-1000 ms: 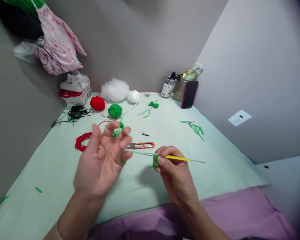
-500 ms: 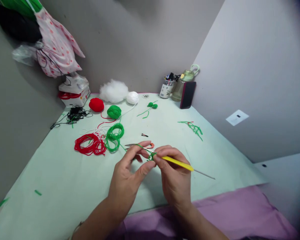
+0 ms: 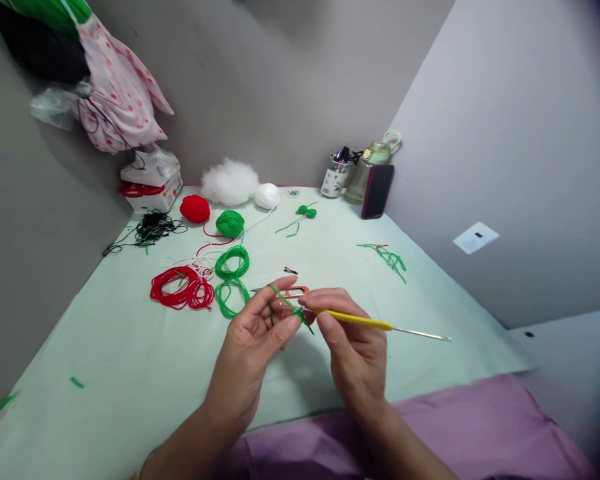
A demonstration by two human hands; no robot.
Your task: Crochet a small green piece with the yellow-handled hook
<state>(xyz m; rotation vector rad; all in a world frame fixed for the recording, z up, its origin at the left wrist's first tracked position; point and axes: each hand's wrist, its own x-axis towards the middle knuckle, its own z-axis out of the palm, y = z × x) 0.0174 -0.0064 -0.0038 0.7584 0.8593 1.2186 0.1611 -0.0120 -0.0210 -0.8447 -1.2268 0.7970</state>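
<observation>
Between the fingers of my left hand (image 3: 253, 343) is a small piece of green crochet work (image 3: 300, 315), pinched at the thumb. Green yarn runs from it over my raised left forefinger. My right hand (image 3: 357, 340) grips a crochet hook (image 3: 357, 321) by its yellow handle. The hook's near metal tip points left and meets the green piece; its other metal end sticks out to the right. Thread snips (image 3: 295, 291) with an orange handle lie on the table behind my fingers, partly hidden. Loose green yarn loops (image 3: 233, 262) lie just beyond my left hand.
Red yarn loops (image 3: 173, 288), a red ball (image 3: 195, 209), a green ball (image 3: 230, 223) and a white ball (image 3: 267, 196) sit at the left and back. White stuffing (image 3: 229, 181), a pen cup (image 3: 335, 177), a bottle (image 3: 360, 180) and a phone (image 3: 378, 192) stand along the wall.
My left hand has come in from the left, closed on the green piece and taken it over from the right fingers. My right hand keeps the hook, its tip now at the work.
</observation>
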